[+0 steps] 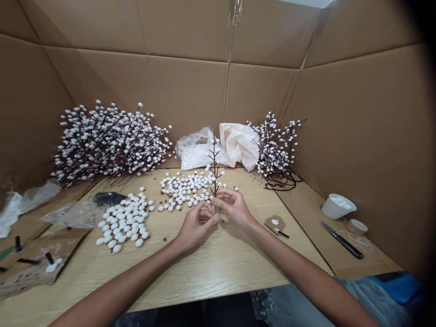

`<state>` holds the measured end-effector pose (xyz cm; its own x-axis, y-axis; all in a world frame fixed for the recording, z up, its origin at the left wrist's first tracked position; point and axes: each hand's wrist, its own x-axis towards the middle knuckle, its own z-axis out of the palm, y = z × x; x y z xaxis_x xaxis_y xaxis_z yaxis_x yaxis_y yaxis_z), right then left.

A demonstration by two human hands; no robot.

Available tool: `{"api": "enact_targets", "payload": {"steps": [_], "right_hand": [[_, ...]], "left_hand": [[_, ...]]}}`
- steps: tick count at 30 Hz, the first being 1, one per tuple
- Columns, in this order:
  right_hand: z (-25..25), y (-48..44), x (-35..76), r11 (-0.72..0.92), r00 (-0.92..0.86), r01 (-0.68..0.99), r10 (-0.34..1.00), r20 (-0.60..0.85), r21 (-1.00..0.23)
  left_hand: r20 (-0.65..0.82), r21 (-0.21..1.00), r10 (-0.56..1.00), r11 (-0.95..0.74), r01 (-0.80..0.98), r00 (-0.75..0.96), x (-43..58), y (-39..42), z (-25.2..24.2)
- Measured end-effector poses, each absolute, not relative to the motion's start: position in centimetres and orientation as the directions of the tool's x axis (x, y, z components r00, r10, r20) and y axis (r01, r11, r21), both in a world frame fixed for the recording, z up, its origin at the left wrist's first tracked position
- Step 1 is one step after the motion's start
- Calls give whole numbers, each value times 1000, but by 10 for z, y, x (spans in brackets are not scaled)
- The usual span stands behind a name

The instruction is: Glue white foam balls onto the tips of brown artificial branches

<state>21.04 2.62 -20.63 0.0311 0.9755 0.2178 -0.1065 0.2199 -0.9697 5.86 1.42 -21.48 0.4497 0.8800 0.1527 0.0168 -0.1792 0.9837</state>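
Observation:
Above the middle of the table, a thin dark brown artificial twig (215, 165) stands upright between my hands. My left hand (199, 222) has its fingers curled round the lower stem. Higher up, my right hand (234, 204) pinches the twig with thumb and fingers. A few white berries seem to sit near its upper side stems, though some may belong to the background. Behind my hands, small white berries (184, 188) lie scattered. To the left of my left hand spreads a pile of larger white berries (124, 222).
Bunches of white-berried twigs (112, 141) lean at the back left, with a smaller bunch (274, 145) back right. A plastic bag (195, 147) stands between them. At right are a white cup (337, 206), scissors (342, 240) and a tape roll (357, 226). Cardboard walls (184, 86) enclose the table.

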Motion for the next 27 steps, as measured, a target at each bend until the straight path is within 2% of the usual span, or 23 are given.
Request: {"api": "enact_targets", "payload": {"steps": [11,15,18,22,27], "right_hand": [[-206,25,209,237,-17,-104,971,240,-966],[-202,24,214,192,-104,-147,972,208,-970],[-197,21,215,132,-165,-243,971,175,-961],[-196,22,214,118,-114,-348,979,167,-930],[-201,26,213,134,-91,-345,980,175,-929]], "left_hand": [[238,920,829,-359,155,506,57,13,-207],[236,924,833,-351,148,500,57,13,-209],[235,933,835,-337,124,497,56,14,-210],[222,939,842,-321,126,491,56,15,-209],[234,936,847,-329,126,478,56,13,-209]]}}
